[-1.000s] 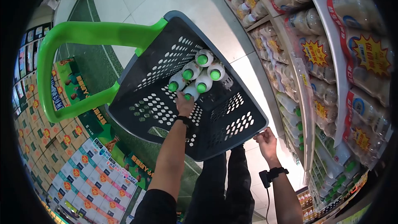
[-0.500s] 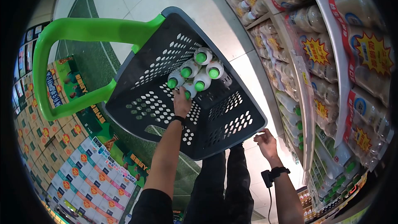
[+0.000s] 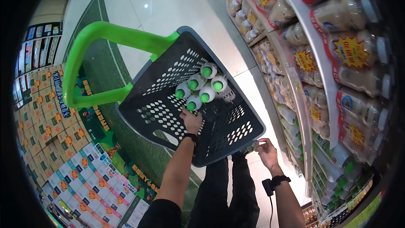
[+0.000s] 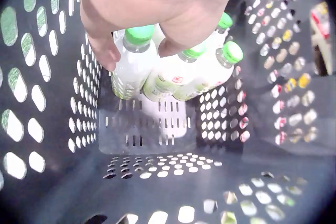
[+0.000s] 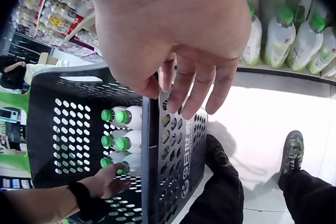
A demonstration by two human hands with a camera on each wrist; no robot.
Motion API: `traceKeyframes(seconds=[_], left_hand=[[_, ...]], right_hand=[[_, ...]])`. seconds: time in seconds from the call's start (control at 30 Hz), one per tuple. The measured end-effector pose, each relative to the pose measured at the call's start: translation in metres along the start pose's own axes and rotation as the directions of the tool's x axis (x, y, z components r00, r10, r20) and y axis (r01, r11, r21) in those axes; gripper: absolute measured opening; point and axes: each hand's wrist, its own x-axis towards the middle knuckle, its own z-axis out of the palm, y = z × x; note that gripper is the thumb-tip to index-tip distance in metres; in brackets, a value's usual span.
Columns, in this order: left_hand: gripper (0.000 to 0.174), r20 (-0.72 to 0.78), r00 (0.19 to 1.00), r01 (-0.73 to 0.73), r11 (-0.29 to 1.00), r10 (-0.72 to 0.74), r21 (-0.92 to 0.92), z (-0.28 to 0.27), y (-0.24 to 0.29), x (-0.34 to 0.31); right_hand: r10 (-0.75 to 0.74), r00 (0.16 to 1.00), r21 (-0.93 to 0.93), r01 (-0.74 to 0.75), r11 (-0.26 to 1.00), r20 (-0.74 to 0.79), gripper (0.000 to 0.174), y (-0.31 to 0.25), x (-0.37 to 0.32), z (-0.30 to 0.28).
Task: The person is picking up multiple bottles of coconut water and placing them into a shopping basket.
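Note:
Several white bottles with green caps point(image 3: 206, 90) stand grouped in one end of a dark grey perforated shopping basket point(image 3: 147, 88) with a large green handle point(image 3: 109, 31). My left hand point(image 3: 193, 122) is inside the basket, beside the nearest bottle point(image 3: 193, 102). In the left wrist view, the thumb and fingers of that hand point(image 4: 157, 3) are spread on either side of this bottle point(image 4: 134, 66), close to its neck. Outside the basket's near corner, my right hand point(image 3: 268, 154) has loosely bent fingers with nothing in them; their tips are right by the rim point(image 5: 149, 124).
Shelves point(image 3: 314, 80) of bundled bottles run along the right side, with green-capped bottles point(image 5: 281, 35) low down. Stacked cartons point(image 3: 93, 173) stand at the left behind a green printed strip point(image 3: 101, 131). My legs point(image 3: 217, 190) are just below the basket.
My left hand has drawn back slightly from the nearest bottle, and its cap now shows fully. The basket sits a little lower and the view has shifted. My right hand stays near the rim.

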Motion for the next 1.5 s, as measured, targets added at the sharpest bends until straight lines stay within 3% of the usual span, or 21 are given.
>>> traceKeyframes(seconds=[0.03,0.13,0.2,0.27,0.4,0.47,0.53,0.57,0.6,0.67,0.8,0.93,0.97,1.0,1.1,1.13,1.2,1.3,1.33,1.43,1.5], left_hand=[[0.081,0.098,0.995,-0.006,0.998,0.000,0.063,-0.020,0.021,-0.014],[0.062,0.094,0.948,-0.312,0.948,0.305,0.068,-0.041,0.022,-0.055],[0.054,0.148,0.939,-0.309,0.950,0.311,-0.036,-0.071,0.044,-0.088],[0.042,0.145,0.885,-0.432,0.896,0.443,-0.101,-0.086,0.040,-0.119],[0.021,0.414,0.777,-0.366,0.875,0.475,-0.318,-0.128,0.034,-0.180],[0.025,0.494,0.769,-0.296,0.911,0.406,-0.287,-0.152,0.030,-0.209],[0.031,0.462,0.786,-0.356,0.912,0.410,-0.204,-0.150,0.001,-0.229],[0.031,0.434,0.779,-0.444,0.887,0.453,-0.129,-0.147,0.007,-0.242],[0.033,0.406,0.799,-0.473,0.880,0.444,-0.032,-0.150,-0.010,-0.251],[0.033,0.618,0.653,-0.496,0.864,0.437,-0.086,-0.153,-0.017,-0.259],[0.030,0.681,0.563,-0.489,0.853,0.469,-0.183,-0.137,-0.030,-0.274],[0.026,0.589,0.676,-0.429,0.886,0.443,-0.174,-0.134,-0.026,-0.288],[0.028,0.610,0.647,-0.407,0.884,0.457,-0.229,-0.125,-0.032,-0.280],[0.029,0.632,0.616,-0.383,0.880,0.470,-0.281,-0.126,-0.030,-0.279],[0.033,0.614,0.663,-0.423,0.891,0.428,-0.165,-0.155,0.013,-0.307],[0.033,0.636,0.627,-0.473,0.869,0.449,-0.147,-0.141,0.006,-0.296],[0.030,0.551,0.641,-0.477,0.840,0.534,-0.260,-0.119,-0.002,-0.283],[0.022,0.672,0.633,-0.228,0.923,0.383,-0.311,-0.150,0.026,-0.315],[0.012,0.687,0.615,-0.363,0.912,0.387,-0.190,-0.141,0.016,-0.304],[0.013,0.677,0.591,-0.399,0.888,0.439,-0.228,-0.149,0.011,-0.314],[0.021,0.658,0.632,-0.294,0.913,0.409,-0.285,-0.166,0.012,-0.332]], right_hand=[[-0.011,1.000,0.053,0.011,0.999,-0.004,0.026,-0.001,-0.006,-0.003],[-0.080,0.997,0.132,0.078,0.988,0.009,0.025,-0.009,-0.030,-0.019],[-0.101,0.994,-0.046,0.103,0.994,0.043,0.026,-0.016,-0.049,-0.039],[-0.196,0.979,-0.243,0.205,0.948,0.064,0.028,-0.031,-0.084,-0.068],[-0.378,0.926,-0.110,0.377,0.920,0.013,0.028,-0.070,-0.195,-0.131],[-0.442,0.895,-0.128,0.432,0.893,-0.059,0.028,-0.098,-0.265,-0.162],[-0.528,0.834,-0.032,0.530,0.847,-0.157,0.028,-0.106,-0.334,-0.194],[-0.567,0.773,0.089,0.610,0.787,-0.286,0.028,-0.107,-0.386,-0.217],[-0.578,0.768,0.119,0.624,0.772,-0.276,0.027,-0.099,-0.393,-0.223],[-0.633,0.652,0.154,0.738,0.657,-0.417,0.026,-0.075,-0.435,-0.249],[-0.398,0.507,0.350,0.845,0.403,-0.764,0.024,-0.016,-0.500,-0.258],[-0.012,0.369,0.357,0.907,0.223,-0.930,0.016,0.050,-0.537,-0.257],[0.052,0.327,0.329,0.911,0.250,-0.944,0.014,0.064,-0.544,-0.264],[0.033,0.286,0.285,0.924,0.254,-0.958,0.014,0.079,-0.552,-0.272],[0.047,0.139,0.147,0.940,0.309,-0.989,0.015,0.095,-0.589,-0.295],[0.038,0.095,0.103,0.928,0.358,-0.995,0.016,0.091,-0.605,-0.302],[0.015,-0.002,0.004,0.929,0.370,-1.000,0.017,0.095,-0.624,-0.315],[-0.006,-0.122,-0.114,0.907,0.406,-0.993,0.018,0.094,-0.634,-0.327],[-0.018,-0.160,-0.153,0.899,0.410,-0.987,0.018,0.086,-0.635,-0.327],[0.041,-0.273,-0.239,0.897,0.373,-0.961,0.018,0.074,-0.626,-0.328],[0.055,-0.300,-0.257,0.888,0.381,-0.952,0.018,0.058,-0.620,-0.327]])
